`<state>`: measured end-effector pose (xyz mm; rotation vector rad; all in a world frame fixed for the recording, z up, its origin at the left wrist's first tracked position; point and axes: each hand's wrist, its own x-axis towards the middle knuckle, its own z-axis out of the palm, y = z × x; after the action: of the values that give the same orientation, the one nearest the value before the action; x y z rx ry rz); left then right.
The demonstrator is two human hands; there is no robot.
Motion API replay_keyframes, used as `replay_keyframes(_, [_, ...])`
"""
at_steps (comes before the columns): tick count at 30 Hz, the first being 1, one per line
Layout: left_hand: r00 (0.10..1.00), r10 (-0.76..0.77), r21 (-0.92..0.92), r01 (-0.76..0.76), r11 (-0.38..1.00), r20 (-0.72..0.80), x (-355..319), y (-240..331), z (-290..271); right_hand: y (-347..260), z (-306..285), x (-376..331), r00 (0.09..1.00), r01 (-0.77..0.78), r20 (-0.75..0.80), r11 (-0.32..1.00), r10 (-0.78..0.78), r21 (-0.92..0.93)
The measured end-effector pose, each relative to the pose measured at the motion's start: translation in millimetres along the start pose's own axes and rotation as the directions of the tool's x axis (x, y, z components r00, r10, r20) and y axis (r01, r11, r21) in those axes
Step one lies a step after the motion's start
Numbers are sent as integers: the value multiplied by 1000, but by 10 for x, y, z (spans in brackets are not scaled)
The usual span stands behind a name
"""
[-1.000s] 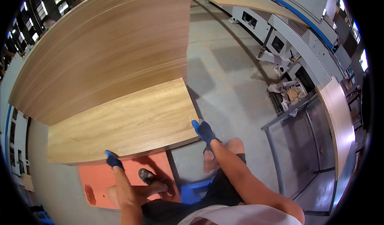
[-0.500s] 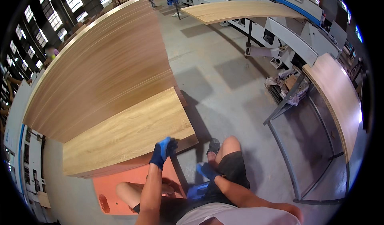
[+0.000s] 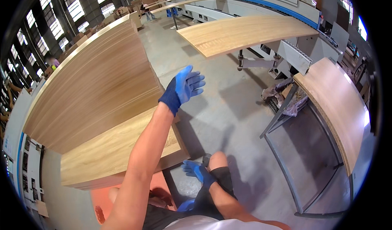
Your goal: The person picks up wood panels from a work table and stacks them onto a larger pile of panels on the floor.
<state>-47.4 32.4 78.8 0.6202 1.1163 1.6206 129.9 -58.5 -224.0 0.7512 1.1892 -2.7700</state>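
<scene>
My left hand (image 3: 184, 88), in a blue work glove, is raised above the floor beyond the stacked boards, fingers spread and nothing in it. My right hand (image 3: 197, 172), gloved the same way, is low in front of my thigh with its fingers stretched out and empty. Beneath my left forearm lies a low stack of wood-grain boards (image 3: 102, 152), its near right corner beside my legs. The wood-grain board (image 3: 245, 32) on the machine is ahead of my left hand, apart from it.
A tall stack of boards (image 3: 98, 79) rises at the left. On the right a pale board (image 3: 332, 103) rests on a grey metal frame (image 3: 281, 168). A long machine (image 3: 294, 56) with a blue strip runs along the far side. An orange sheet (image 3: 163, 185) lies by my feet.
My left hand has risen and reached forward, away from over the low stack's edge, its fingers spreading. My right hand has shifted slightly left. The view has moved toward the machine.
</scene>
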Motion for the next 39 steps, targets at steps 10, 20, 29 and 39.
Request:
replay_keyframes(10, [973,35,-279,31,960,228,384,-246,816,-2565,-425,-918,591,724,-20,519,-806,454])
replay_keyframes(20, [959,157,-539,-4,842,237,-114,-539,1344,-4081,-1103,-2010,456,886,-333,456,-825,82])
replay_keyframes(29, [962,221,-493,-114,862,164,-1189,-471,816,-4092,-1715,-2672,185,892,-432,336,-883,-304])
replay_keyframes(39, [764,305,-507,-617,601,-569,-3112,-867,-1360,-3970,-2048,-2956,241,863,-517,425,-821,-273])
